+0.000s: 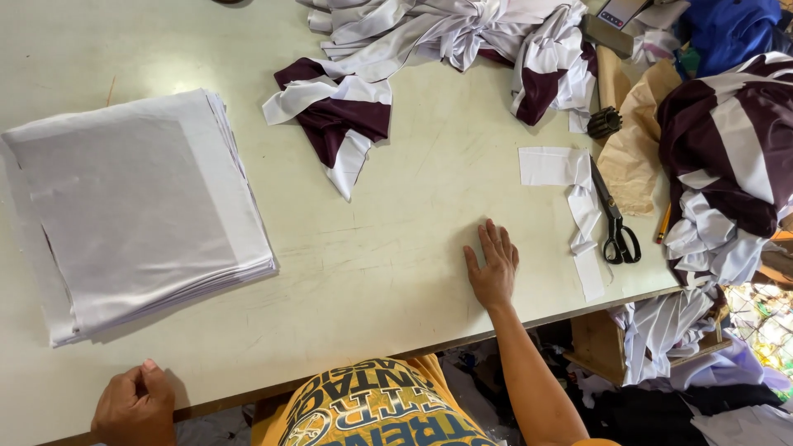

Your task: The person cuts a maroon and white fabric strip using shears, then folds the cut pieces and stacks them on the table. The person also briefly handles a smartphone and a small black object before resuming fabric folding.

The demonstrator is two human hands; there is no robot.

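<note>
Left hand [134,406] seemingly clenched on table edge [206,396]; right hand [493,268] flat, released, near white strips [585,216]

Below the left hand [132,406], the wrist and forearm run out past the bottom edge, and its fingers curl over the table edge [248,395], so their tips are hidden. The right hand [493,266] lies flat, its palm hidden against the table. Far above it, the heap of white and maroon cloth [446,33] is cut by the top edge. To its right, the striped fabric pile [727,149] leaves the frame. The scissors [615,223] hide part of the white strips [582,215].
</note>
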